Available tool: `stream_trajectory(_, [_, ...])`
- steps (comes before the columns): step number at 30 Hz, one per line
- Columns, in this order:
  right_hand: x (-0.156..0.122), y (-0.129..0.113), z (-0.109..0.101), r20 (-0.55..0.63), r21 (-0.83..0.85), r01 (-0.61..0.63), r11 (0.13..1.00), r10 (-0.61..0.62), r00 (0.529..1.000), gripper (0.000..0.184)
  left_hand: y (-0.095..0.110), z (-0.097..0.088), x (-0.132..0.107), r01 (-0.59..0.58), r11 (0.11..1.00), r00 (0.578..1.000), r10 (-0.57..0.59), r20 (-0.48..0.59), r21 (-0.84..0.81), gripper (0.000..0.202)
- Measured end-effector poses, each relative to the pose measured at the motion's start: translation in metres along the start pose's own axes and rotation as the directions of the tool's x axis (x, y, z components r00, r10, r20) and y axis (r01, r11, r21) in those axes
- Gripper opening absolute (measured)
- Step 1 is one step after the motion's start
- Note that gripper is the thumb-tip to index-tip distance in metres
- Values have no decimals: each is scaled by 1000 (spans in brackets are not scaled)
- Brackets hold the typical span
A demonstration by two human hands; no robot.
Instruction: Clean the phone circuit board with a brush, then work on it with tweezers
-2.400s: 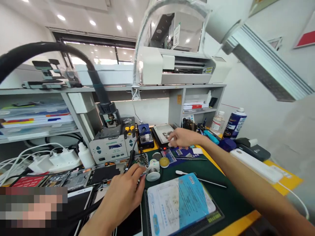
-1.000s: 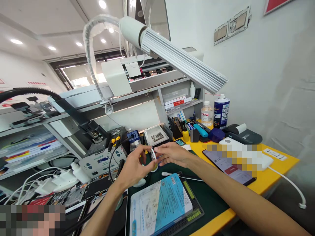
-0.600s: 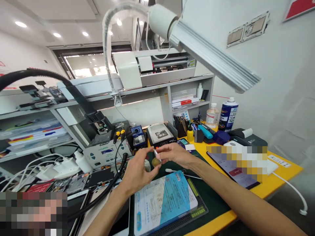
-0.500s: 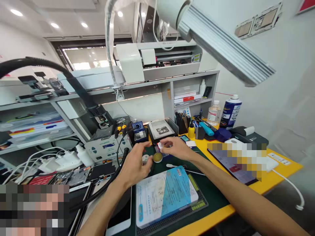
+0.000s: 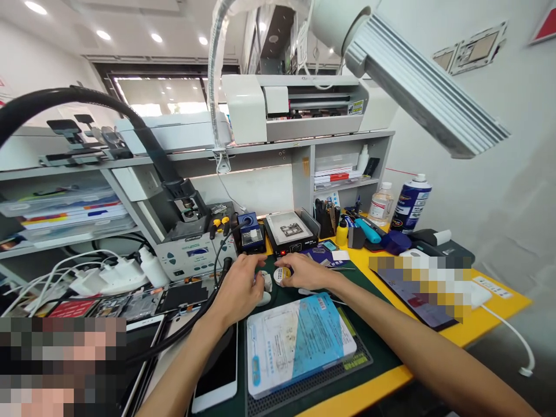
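1. Left side of counter (image 5: 391,382): black cable (image 5: 186,331) runs close alongside left wrist. Risk judged: a leftward pull of the arm could drag it over the white-framed device (image 5: 219,354) near the front edge.
2. Left hand (image 5: 247,284), above the left edge of green mat (image 5: 382,350): thumb and index parted, remaining fingers partly hidden. White spool (image 5: 267,282) sits at the thumb; contact cannot be told. A careless nudge might roll it toward the tin.
3. Round tin (image 5: 282,276), labelled face showing: near mat's back edge, just right of spool. Seating of its top cannot be judged; if loose or skewed, lifting by the rim may spill the contents.
4. Blue-and-white box (image 5: 299,346): on a dark pad toward the front edge, in front of both hands. Low forearms could shove it.
5. Heating plate (image 5: 290,227), behind tin toward the counter's back edge; red light lit at its front. If hot, a forward slip of the fingers could mean a burn.
6. Right hand (image 5: 306,272): thumb and fingers pinch the tin's rim. White-tipped stick (image 5: 306,292) lies just below; a dropped wrist could knock it.
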State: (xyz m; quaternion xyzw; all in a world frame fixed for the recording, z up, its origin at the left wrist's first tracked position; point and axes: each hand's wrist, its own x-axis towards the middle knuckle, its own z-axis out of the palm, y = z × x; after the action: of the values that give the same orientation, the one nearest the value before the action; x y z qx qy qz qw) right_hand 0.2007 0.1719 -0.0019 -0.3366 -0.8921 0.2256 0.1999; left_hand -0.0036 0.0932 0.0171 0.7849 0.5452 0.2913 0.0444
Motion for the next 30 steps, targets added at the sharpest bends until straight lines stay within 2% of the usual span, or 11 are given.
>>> stream_trajectory(6, [-1, 1, 2, -2, -66, 34, 997, -34, 999, 55, 0, 4, 0, -5, 1000, 999, 5, 44, 21, 30])
stream_trajectory(14, [0, -4, 4, 19, -178, 78, 981, -76, 997, 37, -4, 11, 1, -22, 998, 997, 18, 75, 54, 30])
stream_trajectory(20, [0, -3, 1, 70, -232, 74, 970, -59, 996, 31, -10, 18, 3, -37, 998, 997, 34, 76, 42, 31])
stream_trajectory(26, [-1, -2, 0, 77, -237, 49, 970, -31, 997, 29, -15, 24, 5, -36, 999, 997, 34, 76, 17, 31])
stream_trajectory(30, [-3, 0, 2, 56, -218, 48, 975, -37, 998, 36, -14, 22, 4, -10, 1000, 997, 9, 75, 3, 32])
